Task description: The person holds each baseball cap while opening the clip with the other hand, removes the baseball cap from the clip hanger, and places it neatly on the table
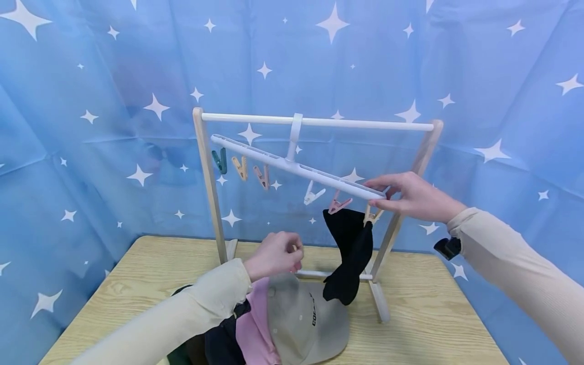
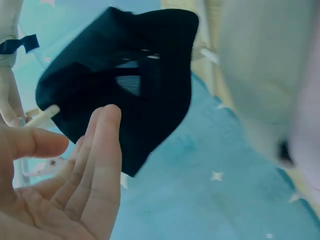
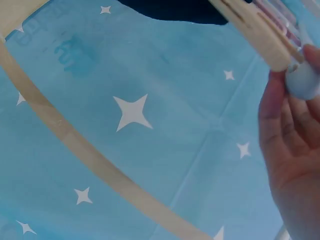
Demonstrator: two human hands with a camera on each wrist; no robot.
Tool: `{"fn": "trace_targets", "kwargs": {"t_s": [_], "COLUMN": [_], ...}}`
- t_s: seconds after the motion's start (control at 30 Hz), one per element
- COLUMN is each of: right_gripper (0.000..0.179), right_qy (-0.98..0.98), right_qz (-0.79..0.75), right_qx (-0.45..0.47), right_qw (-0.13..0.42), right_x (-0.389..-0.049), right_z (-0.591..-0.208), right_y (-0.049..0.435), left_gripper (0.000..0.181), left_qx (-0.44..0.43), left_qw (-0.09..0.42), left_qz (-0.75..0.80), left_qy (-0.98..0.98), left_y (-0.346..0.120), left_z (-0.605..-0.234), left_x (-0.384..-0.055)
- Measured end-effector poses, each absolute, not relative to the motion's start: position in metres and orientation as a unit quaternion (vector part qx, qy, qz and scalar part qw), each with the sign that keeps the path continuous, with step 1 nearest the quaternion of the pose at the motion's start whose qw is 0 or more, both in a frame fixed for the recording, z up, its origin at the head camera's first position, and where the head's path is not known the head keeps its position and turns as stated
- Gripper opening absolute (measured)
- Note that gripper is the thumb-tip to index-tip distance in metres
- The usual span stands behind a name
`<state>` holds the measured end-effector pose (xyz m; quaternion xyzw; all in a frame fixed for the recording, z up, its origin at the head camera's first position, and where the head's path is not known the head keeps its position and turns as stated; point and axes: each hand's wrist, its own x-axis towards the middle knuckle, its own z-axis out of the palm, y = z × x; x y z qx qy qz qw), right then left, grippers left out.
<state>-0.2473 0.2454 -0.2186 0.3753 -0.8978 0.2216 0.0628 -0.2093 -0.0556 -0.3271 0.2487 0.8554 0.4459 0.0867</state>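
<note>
A white clip hanger [image 1: 292, 166] hooks over the rack's top bar and slants down to the right. My right hand [image 1: 408, 195] pinches its lower right end, as the right wrist view also shows, where my hand [image 3: 295, 135] is beside a cream clip [image 3: 257, 37]. From that clip hangs a black cap [image 1: 349, 253], seen from its hollow side in the left wrist view. My left hand [image 1: 278, 253] is left of the black cap, holding nothing, with fingers [image 2: 102, 165] relaxed. Below it a beige cap [image 1: 292, 319] lies on the table.
A wood-and-white rack [image 1: 207, 187] stands on the wooden table [image 1: 438, 314]. Several other clips, among them a green clip [image 1: 220, 161] and a white clip [image 1: 314, 193], dangle from the hanger. Beside the beige cap lie a pink cap [image 1: 255, 324] and darker caps, partly behind my left sleeve.
</note>
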Motion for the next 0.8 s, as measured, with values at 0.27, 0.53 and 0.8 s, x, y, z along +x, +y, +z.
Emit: {"fn": "trace_targets", "kwargs": {"t_s": [0.27,0.53,0.8], "right_gripper": [0.035,0.029,0.031], "right_qy": [-0.891,-0.895,-0.901], "right_qz": [0.216,0.248,0.342], "right_qx": [0.392,0.363,0.267], "right_qw": [0.076,0.072,-0.018], "right_x": [-0.242,-0.233,-0.225], "right_z": [-0.213,-0.214,-0.214], "right_y": [0.235,0.223,0.221], "left_gripper": [0.019,0.024,0.018], "left_qx": [0.299,0.345,0.359], "left_qw": [0.071,0.052,0.046], "left_qz": [0.400,0.380,0.396], "left_qy": [0.864,0.857,0.844], "left_y": [-0.018,0.011,0.014], "left_z": [-0.305,-0.299,-0.293], "left_x": [-0.208,-0.208,-0.210]}}
